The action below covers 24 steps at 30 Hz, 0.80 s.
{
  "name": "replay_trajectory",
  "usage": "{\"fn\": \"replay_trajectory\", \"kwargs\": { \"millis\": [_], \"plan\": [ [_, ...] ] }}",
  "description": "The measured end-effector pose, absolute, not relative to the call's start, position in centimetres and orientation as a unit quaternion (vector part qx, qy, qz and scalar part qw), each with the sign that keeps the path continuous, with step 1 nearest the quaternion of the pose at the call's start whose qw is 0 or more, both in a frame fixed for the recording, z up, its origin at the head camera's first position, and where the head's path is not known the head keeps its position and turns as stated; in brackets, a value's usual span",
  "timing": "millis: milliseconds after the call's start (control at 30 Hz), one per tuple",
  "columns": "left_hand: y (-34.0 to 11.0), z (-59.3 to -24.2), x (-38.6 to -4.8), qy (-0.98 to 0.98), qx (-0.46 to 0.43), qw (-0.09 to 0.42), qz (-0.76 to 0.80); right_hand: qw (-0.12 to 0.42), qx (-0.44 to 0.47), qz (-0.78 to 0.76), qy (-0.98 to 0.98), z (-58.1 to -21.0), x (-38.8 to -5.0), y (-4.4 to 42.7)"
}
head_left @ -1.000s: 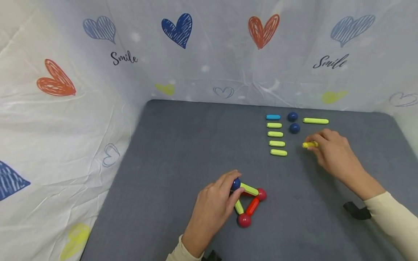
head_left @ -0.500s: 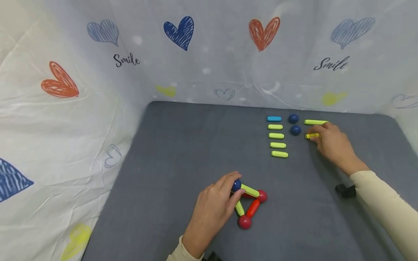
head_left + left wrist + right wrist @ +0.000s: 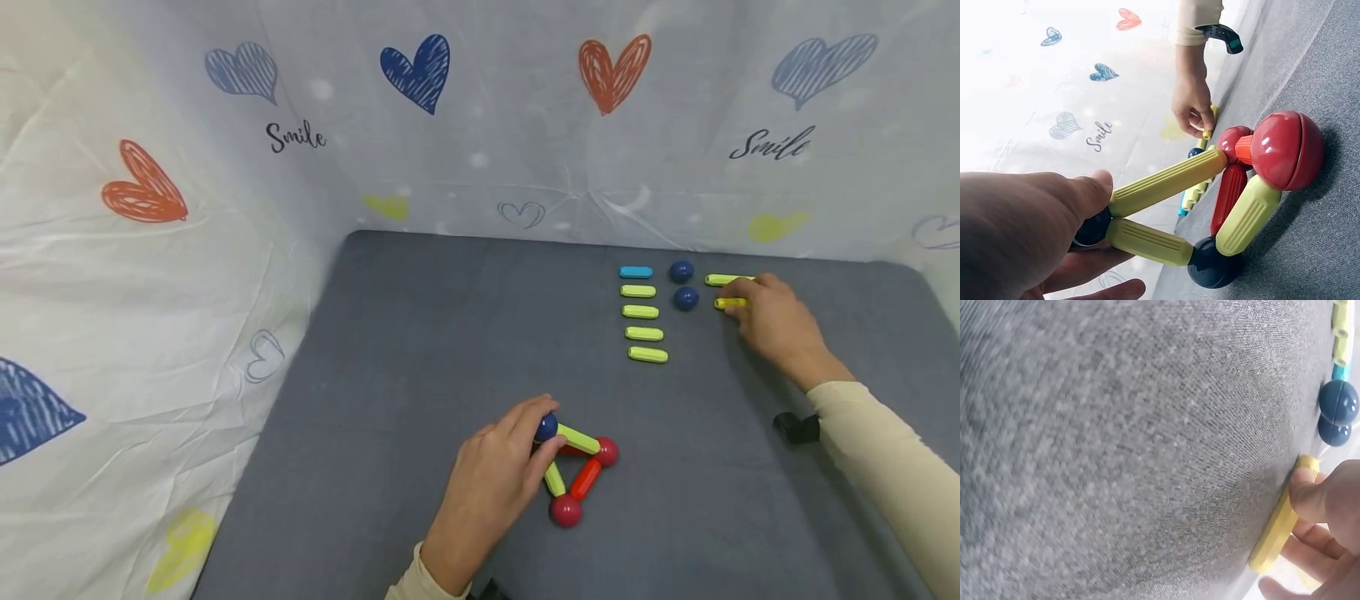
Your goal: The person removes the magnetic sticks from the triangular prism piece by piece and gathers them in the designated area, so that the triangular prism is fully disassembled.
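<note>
My left hand [image 3: 487, 492] grips a dark blue ball [image 3: 547, 427] at the top of a magnetic ball-and-rod frame. Two yellow-green rods [image 3: 1169, 181] run down from that ball in the left wrist view. Lower down are two red balls [image 3: 1288, 150], another dark blue ball [image 3: 1213, 262], a red rod [image 3: 1229, 194], an orange-red rod [image 3: 585, 480] and a short yellow-green rod [image 3: 1247, 215]. Toward the back right, my right hand [image 3: 776, 329] pinches a yellow rod [image 3: 1275, 534] between thumb and fingers, at or just above the grey cloth.
Just behind the right hand lies a long yellow-green rod [image 3: 726, 280]. To its left are two loose dark blue balls [image 3: 686, 298], a short blue rod [image 3: 636, 272] and a column of short yellow-green rods [image 3: 643, 334]. A white heart-printed sheet [image 3: 517, 150] stands along the table's back.
My right hand has carried the yellow rod back and slightly right, beside the long yellow-green rod. The left hand keeps its grip on the ball, and the frame stays put.
</note>
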<state>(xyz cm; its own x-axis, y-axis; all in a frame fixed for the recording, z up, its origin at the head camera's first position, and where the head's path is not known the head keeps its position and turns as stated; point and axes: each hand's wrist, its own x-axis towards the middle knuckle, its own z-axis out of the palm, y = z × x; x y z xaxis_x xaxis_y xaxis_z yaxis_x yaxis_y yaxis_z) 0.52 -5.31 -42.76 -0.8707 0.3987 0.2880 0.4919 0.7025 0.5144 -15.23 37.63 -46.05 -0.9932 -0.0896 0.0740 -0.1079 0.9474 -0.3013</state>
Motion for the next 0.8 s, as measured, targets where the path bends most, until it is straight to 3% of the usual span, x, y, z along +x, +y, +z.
{"fn": "replay_trajectory", "kwargs": {
  "millis": [200, 367, 567, 800],
  "plan": [
    [-5.4, -42.9, 0.6, -0.911, -0.242, 0.055, -0.33, 0.042, 0.039, 0.158, -0.986, -46.1, -14.7, 37.4],
    [-5.4, -43.2, 0.7, -0.903, -0.223, 0.028, -0.367, 0.092, 0.058, 0.16, -0.981, -45.1, -13.4, 35.9],
    [-5.5, -43.7, 0.5, -0.9, -0.207, 0.011, -0.384, 0.158, 0.137, 0.163, -0.964, -42.8, -10.8, 31.2],
    [-5.6, -44.3, 0.3, -0.905, -0.19, -0.012, -0.38, 0.158, 0.246, 0.188, -0.938, -40.9, -7.3, 24.3]
  ]
}}
